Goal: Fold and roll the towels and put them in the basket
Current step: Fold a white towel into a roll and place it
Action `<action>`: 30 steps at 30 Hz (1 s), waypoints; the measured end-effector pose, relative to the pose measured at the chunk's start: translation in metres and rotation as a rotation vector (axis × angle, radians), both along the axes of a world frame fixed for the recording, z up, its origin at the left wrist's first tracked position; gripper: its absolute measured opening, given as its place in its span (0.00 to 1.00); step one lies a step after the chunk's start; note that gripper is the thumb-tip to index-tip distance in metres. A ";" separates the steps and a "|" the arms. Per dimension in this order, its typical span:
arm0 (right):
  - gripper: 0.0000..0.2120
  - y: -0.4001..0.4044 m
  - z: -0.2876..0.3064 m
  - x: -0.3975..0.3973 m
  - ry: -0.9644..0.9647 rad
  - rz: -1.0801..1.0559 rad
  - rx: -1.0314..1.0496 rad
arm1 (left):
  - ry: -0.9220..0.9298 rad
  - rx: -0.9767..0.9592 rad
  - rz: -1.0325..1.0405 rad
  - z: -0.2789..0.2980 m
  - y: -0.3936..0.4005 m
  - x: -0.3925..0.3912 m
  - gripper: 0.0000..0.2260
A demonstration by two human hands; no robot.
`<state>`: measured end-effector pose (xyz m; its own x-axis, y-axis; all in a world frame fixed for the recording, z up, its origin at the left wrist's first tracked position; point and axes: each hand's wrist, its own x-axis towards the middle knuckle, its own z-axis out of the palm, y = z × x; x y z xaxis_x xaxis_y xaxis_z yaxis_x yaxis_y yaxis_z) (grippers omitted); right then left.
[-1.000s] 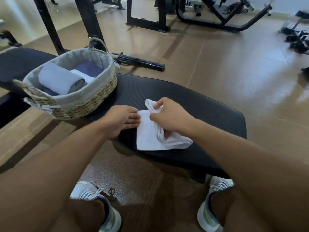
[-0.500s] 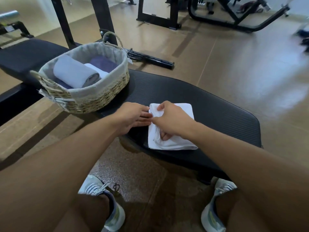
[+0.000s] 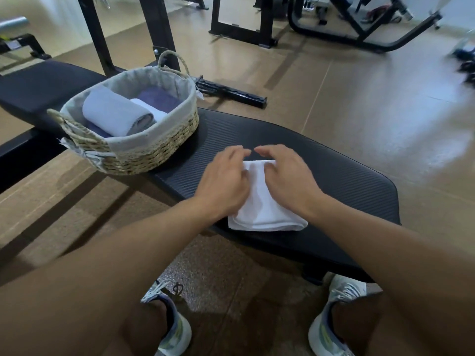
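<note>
Both hands, left hand (image 3: 226,181) and right hand (image 3: 288,178), press flat on the white towel (image 3: 262,211); the basket (image 3: 144,150) holds rolled towels (image 3: 115,114).

Setting: gym. Padded black bench (image 3: 321,176), steel machine frames (image 3: 359,34) (black) behind, on a tan rubber floor (image 3: 359,98).

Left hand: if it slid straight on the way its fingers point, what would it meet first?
The left hand points up-right across the white towel, so it would probably meet the right hand's fingertips first; they look nearly touching already, though depth is unclear.
</note>
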<state>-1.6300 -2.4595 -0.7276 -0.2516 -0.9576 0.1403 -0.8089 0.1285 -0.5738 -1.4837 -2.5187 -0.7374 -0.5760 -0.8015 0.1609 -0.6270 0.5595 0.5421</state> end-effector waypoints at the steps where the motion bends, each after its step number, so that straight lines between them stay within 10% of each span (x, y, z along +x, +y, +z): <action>1: 0.21 0.004 -0.005 -0.004 0.078 0.035 0.040 | -0.091 0.004 -0.078 -0.003 0.004 -0.003 0.25; 7: 0.25 0.018 -0.028 -0.017 0.276 0.141 0.205 | -0.623 0.054 -0.242 -0.022 0.003 0.000 0.35; 30: 0.31 0.019 -0.056 -0.025 0.312 0.201 0.234 | -0.396 -0.044 -0.153 -0.051 0.016 0.009 0.36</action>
<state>-1.6550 -2.4409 -0.7839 -0.0373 -0.9982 -0.0466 -0.9610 0.0486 -0.2724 -1.4750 -2.5030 -0.7889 -0.7121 -0.6991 -0.0646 -0.6898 0.6794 0.2501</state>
